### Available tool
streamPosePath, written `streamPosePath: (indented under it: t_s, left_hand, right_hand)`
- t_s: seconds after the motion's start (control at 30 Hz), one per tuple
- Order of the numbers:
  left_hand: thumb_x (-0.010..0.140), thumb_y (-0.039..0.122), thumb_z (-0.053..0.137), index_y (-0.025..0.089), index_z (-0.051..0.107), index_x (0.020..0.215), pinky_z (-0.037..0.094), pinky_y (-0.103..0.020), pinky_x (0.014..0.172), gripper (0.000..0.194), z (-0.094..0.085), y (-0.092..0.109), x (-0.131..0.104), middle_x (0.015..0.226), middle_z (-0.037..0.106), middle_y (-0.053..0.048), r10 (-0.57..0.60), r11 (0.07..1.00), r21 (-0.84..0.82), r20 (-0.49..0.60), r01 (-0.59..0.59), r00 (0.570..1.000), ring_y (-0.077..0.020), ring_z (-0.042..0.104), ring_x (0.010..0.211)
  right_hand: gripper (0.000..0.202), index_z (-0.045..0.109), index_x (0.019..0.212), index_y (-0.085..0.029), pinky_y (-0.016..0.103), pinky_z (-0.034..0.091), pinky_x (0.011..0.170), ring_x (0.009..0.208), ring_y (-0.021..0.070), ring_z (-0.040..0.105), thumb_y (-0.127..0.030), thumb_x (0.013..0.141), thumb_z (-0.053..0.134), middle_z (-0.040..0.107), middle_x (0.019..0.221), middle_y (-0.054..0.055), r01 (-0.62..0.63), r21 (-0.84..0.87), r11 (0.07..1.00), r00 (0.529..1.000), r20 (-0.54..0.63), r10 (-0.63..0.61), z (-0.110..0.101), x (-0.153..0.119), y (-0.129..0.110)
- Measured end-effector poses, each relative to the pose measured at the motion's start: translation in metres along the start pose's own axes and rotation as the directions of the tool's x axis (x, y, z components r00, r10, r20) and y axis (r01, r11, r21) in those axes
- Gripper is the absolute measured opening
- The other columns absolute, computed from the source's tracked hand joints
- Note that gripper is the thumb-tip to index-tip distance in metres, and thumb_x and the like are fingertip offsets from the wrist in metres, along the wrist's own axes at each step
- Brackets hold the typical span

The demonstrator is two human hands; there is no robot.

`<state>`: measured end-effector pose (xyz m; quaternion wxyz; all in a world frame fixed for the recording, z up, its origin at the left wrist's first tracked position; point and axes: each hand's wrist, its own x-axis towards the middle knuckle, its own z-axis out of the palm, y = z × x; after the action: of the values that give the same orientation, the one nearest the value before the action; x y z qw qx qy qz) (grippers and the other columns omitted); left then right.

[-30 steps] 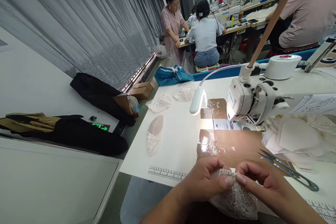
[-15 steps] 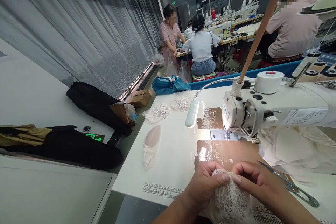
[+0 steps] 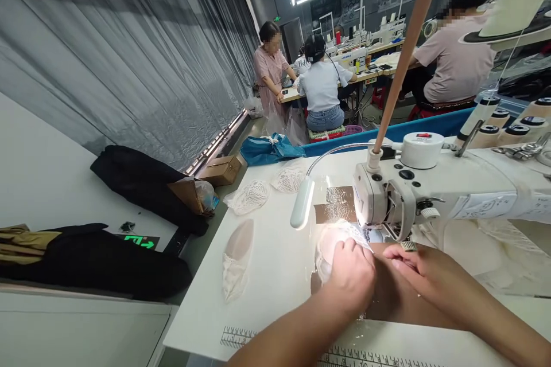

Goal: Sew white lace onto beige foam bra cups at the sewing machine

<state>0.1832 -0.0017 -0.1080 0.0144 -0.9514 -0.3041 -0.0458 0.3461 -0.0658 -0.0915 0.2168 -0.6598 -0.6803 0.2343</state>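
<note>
My left hand [image 3: 353, 269] is closed on a white lace fabric cup [image 3: 329, 246], pressing it onto the sewing bed under the lamp's light. The cup's right edge lies close to the needle area of the white sewing machine [image 3: 365, 198]. Just right of the needle area, my right hand [image 3: 417, 266] has its fingers curled together beside the machine's head; whatever they hold is hidden. Beneath both hands is a brown, shiny taped surface [image 3: 387, 304]. Pale fabric pieces [image 3: 482, 255] lie behind my right forearm.
Two lace cups [image 3: 252, 196] and a half-sheer piece [image 3: 237, 258] lie on the table's left side. A bendable lamp [image 3: 302, 203] hangs beside the machine head. Thread cones [image 3: 514, 133] stand at the right. Several people work at machines beyond the blue cloth [image 3: 271, 149].
Both hands have moved forward from the table's front edge to the machine, bringing the lace cup under its head. The scissors on the right are no longer visible. The view has shifted slightly.
</note>
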Motion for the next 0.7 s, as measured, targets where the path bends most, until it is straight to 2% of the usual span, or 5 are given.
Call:
streamPosePath:
  t_s: [0.13, 0.33, 0.47, 0.63, 0.7]
  left_hand:
    - [0.083, 0.02, 0.052, 0.014, 0.06, 0.079, 0.044, -0.035, 0.059, 0.011, -0.008, 0.017, -0.012, 0.069, 0.059, -0.008, 0.047, 0.999, 0.013, 0.014, -0.048, 0.999, -0.021, 0.054, 0.064]
    - [0.089, 0.018, 0.047, 0.016, 0.062, 0.077, 0.049, -0.028, 0.069, 0.02, -0.031, -0.017, -0.02, 0.077, 0.064, -0.005, 0.098, 0.93, -0.361, 0.047, -0.075, 0.994, -0.0163, 0.058, 0.071]
    - [0.092, 0.017, 0.044, 0.015, 0.065, 0.096, 0.051, -0.03, 0.074, 0.021, -0.02, -0.032, -0.014, 0.099, 0.068, -0.006, 0.092, 0.9, -0.418, -0.095, -0.123, 0.991, -0.0178, 0.059, 0.081]
    - [0.094, 0.019, 0.042, 0.013, 0.064, 0.108, 0.054, -0.036, 0.077, 0.027, 0.006, -0.036, -0.004, 0.108, 0.068, -0.01, 0.107, 0.917, -0.357, -0.216, -0.181, 0.97, -0.0215, 0.061, 0.086]
    - [0.094, 0.019, 0.043, 0.013, 0.064, 0.109, 0.055, -0.036, 0.079, 0.027, 0.013, -0.041, 0.0, 0.109, 0.068, -0.01, 0.106, 0.914, -0.361, -0.231, -0.187, 0.967, -0.0219, 0.061, 0.089]
  right_hand:
    - [0.036, 0.068, 0.09, -0.026, 0.027, 0.048, 0.061, 0.073, 0.0183, 0.066, -0.021, 0.091, 0.032, 0.071, 0.085, 0.004, 0.103, -0.13, 0.986, 0.995, 0.014, -0.102, 0.016, 0.005, -0.005]
    - [0.033, 0.068, 0.09, -0.021, 0.025, 0.045, 0.05, 0.063, 0.0173, 0.064, -0.009, 0.081, 0.038, 0.068, 0.085, 0.007, 0.264, -0.416, 0.87, 0.934, -0.115, -0.339, 0.044, 0.0, 0.008]
    - [0.04, 0.07, 0.091, -0.023, 0.026, 0.046, 0.049, 0.059, 0.0176, 0.063, -0.001, 0.069, 0.045, 0.07, 0.085, 0.005, 0.227, -0.548, 0.805, 0.894, -0.211, -0.396, 0.047, 0.002, 0.008]
    - [0.048, 0.071, 0.099, -0.024, 0.025, 0.036, 0.035, 0.037, 0.0099, 0.044, 0.001, 0.064, 0.049, 0.072, 0.092, 0.003, 0.139, -0.6, 0.788, 0.909, -0.239, -0.342, 0.045, 0.009, 0.003]
    - [0.053, 0.071, 0.101, -0.025, 0.025, 0.032, 0.033, 0.038, 0.0102, 0.045, 0.002, 0.062, 0.049, 0.072, 0.096, 0.003, 0.098, -0.632, 0.769, 0.906, -0.262, -0.331, 0.046, 0.012, 0.003]
